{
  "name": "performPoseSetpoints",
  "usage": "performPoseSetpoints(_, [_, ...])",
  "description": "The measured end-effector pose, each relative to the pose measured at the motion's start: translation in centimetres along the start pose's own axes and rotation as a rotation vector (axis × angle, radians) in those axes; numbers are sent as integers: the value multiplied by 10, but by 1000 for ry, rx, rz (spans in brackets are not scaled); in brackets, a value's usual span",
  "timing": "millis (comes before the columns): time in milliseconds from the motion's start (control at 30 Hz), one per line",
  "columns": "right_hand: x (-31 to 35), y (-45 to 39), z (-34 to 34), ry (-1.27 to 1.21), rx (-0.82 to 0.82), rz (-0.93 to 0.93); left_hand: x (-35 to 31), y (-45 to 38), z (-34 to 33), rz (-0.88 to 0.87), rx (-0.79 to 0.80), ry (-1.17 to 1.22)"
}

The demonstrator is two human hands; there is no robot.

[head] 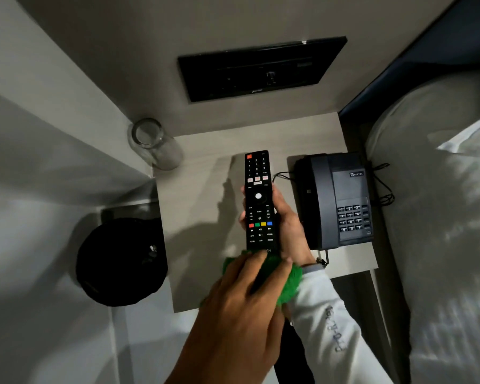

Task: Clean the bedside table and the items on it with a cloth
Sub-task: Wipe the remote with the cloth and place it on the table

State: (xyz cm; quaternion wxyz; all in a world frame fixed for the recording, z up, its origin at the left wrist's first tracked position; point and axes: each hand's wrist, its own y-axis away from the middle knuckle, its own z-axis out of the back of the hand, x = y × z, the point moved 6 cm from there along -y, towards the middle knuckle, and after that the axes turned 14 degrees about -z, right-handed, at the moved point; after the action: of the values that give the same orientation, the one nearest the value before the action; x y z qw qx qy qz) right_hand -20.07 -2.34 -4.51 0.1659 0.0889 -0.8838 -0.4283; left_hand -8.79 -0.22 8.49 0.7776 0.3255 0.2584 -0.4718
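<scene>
A black TV remote (258, 195) is held upright above the pale bedside table (203, 187), buttons facing me. My right hand (288, 228), in a white sleeve, grips its right side and back around the middle. My left hand (244, 295) presses a green cloth (290, 284) against the remote's lower end, and the cloth hides that end. A dark corded telephone (341, 200) sits on the table's right half. An empty clear glass jar (154, 145) stands at the table's far left corner.
A black round bin (119, 261) stands on the floor left of the table. A black switch panel (261, 67) is set in the wall behind. The bed with white pillows (441, 189) borders the table on the right, and phone cords (383, 187) hang between them.
</scene>
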Motion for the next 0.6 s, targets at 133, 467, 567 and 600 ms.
performPoseSetpoints(133, [13, -16, 20, 323, -278, 121, 29, 28, -14, 82, 25, 20])
performPoseSetpoints(467, [25, -45, 24, 1472, -761, 540, 61, 47, -12, 165, -78, 159])
performPoseSetpoints(567, [16, -54, 31, 1498, -796, 536, 61, 46, -11, 164, -98, 209])
performPoseSetpoints(600, [14, -55, 33, 1496, -814, 545, 60, 47, -11, 162, -106, 216])
